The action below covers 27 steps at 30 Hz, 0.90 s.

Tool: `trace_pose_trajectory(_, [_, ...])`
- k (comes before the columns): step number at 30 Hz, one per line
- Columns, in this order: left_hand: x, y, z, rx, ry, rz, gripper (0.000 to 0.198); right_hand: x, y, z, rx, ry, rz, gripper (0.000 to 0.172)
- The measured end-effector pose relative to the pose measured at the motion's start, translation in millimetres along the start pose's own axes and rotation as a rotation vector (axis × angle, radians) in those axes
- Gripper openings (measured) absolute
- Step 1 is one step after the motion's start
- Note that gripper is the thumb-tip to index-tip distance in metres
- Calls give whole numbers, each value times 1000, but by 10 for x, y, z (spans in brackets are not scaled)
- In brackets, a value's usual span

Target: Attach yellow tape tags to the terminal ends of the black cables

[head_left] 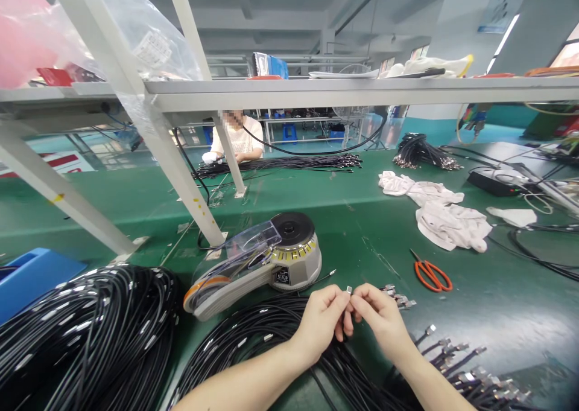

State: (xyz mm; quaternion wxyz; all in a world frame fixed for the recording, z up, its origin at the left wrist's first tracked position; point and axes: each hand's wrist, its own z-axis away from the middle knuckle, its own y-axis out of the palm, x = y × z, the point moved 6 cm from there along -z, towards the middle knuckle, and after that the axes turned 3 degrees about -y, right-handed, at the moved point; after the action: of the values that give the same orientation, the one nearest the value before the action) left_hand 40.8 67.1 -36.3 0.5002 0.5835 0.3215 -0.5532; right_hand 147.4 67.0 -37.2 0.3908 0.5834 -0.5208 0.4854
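Note:
My left hand and my right hand meet over a bundle of black cables, fingers closed. Between their fingertips a small silvery connector sticks up; it ends a black cable held in both pinches. Most of that cable is hidden by the fingers. Just beyond my right hand lie several metal cable ends. More connector ends fan out at the lower right. A grey tape dispenser with a round black top stands ahead of my left hand.
A thick coil of black cables and a blue bin are at left. Orange-handled scissors and white cloths lie to the right on the green table. A shelf crosses overhead; a person sits opposite.

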Motion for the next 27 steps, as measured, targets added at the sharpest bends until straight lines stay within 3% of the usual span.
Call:
trace_pose_trajectory(5, [22, -3, 6, -13, 17, 53, 31, -60, 52, -21, 82, 57, -110, 25])
trace_pose_trajectory(11, [-24, 49, 35, 73, 9, 167, 21, -164, -52, -36, 7, 119, -195, 25])
trace_pose_trajectory(16, [-31, 62, 58, 79, 5, 222, 26, -68, -39, 1, 50, 85, -314, 22])
trace_pose_trajectory(20, [1, 68, 53, 69, -15, 200, 24, -28, -10, 19, 54, 79, -281, 21])
trace_pose_trajectory(27, [58, 25, 22, -15, -49, 220, 21, -11, -74, -1, -46, 44, -132, 20])
